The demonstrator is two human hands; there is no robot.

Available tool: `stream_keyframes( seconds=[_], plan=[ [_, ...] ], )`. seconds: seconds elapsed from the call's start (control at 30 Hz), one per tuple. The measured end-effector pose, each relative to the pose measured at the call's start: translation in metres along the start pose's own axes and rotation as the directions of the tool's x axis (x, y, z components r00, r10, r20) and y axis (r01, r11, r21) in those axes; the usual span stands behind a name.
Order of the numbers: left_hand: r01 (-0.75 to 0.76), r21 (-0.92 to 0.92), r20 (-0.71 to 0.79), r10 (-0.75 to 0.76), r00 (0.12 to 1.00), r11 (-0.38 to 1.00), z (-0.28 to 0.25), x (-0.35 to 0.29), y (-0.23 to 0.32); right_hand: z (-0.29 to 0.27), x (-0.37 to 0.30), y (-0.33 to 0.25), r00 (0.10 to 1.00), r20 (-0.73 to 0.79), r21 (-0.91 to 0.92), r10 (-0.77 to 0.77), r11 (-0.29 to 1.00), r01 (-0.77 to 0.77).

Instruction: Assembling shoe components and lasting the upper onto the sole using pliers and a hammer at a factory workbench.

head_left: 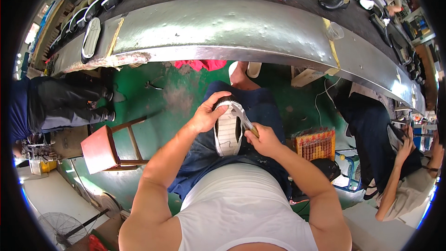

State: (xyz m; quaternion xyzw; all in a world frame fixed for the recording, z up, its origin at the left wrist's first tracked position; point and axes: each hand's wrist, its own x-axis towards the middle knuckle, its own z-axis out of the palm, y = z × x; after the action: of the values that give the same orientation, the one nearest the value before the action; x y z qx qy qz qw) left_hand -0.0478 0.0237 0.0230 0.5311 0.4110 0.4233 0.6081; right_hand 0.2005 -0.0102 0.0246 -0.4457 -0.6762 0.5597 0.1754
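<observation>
An unfinished shoe [227, 135] rests over my lap, its pale striped underside facing up and black showing along its sides. My left hand [207, 114] grips the dark toe end, thumb on the pale face and fingers round the far edge. My right hand [265, 140] is closed round the handle of a slim hand tool [251, 128] with a tan grip. The tool's light front part reaches along the shoe's right edge toward the toe. Whether its tip is a brush or a blade I cannot make out.
A metal-edged workbench [209, 23] curves ahead, carrying a pale-soled shoe [91, 37], a black shoe [333, 2] and a clear cup [334, 31]. A red-topped stool [100, 149] stands left, a beaded seat [316, 146] right. Other people sit or stand at both sides. A fan [60, 230] is lower left.
</observation>
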Motion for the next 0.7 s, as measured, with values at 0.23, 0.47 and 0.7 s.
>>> stream_keyframes(
  seconds=[0.23,0.47,0.7],
  plan=[
    [0.061,-0.151,0.022,-0.058,0.998,0.987,-0.011,-0.002,-0.007,0.0,-0.012,-0.029,0.997,-0.07,-0.255,-0.017,0.967,-0.001],
    [0.16,-0.139,-0.151,-0.18,0.972,0.977,0.001,0.003,-0.005,-0.001,-0.012,-0.037,0.999,-0.052,-0.392,-0.006,0.92,-0.014],
    [0.166,-0.111,-0.196,-0.185,0.963,0.98,-0.004,0.0,-0.019,-0.026,-0.014,-0.061,0.995,-0.07,0.065,-0.068,0.995,0.072]
  ],
)
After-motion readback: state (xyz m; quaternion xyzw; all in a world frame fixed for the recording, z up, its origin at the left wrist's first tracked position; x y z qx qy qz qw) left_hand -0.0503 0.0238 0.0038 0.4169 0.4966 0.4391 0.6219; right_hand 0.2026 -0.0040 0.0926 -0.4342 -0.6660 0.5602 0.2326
